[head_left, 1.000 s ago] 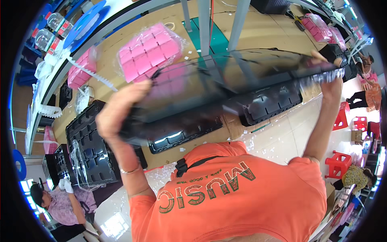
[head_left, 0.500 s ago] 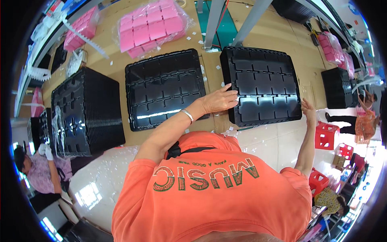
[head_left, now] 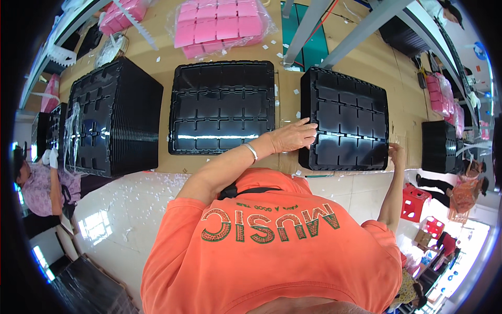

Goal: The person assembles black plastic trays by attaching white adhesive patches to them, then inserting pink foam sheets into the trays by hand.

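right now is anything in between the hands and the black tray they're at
Nothing visible: the left hand is on the left edge of the black tray, and the right hand is close against its right edge.

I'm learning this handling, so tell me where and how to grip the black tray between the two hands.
Probably best by its left and right edges, one hand coming from each side: the black tray lies flat and broad, and its grooved top seems to offer little to pinch. The left hand is at its left edge, the right hand by its right edge near the front corner.
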Demonstrator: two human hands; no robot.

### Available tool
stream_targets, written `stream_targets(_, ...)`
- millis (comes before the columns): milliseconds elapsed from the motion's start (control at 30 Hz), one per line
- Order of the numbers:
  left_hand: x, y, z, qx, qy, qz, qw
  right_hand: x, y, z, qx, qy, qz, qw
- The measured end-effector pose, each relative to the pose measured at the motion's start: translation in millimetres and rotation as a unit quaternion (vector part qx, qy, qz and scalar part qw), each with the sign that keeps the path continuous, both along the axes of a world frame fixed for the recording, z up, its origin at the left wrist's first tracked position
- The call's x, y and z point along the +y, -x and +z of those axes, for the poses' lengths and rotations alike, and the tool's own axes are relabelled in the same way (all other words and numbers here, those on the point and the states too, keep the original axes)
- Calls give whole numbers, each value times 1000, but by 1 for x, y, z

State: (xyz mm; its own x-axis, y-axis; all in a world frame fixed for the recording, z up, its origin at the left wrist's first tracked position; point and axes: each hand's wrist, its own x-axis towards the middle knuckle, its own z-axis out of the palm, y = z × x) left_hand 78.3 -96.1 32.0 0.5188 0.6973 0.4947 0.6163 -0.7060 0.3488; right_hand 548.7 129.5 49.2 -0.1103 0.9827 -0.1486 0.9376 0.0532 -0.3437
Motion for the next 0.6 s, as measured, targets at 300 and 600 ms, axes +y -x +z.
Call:
stream_targets(300, -5, -3, -6, -24, -36, -7, 999, 44, -43, -39, -455, -137, 226, 850)
stream_targets(600, -123, 128, 115, -147, -31, 346, 926, -82, 292, 64, 48, -246, 230, 940)
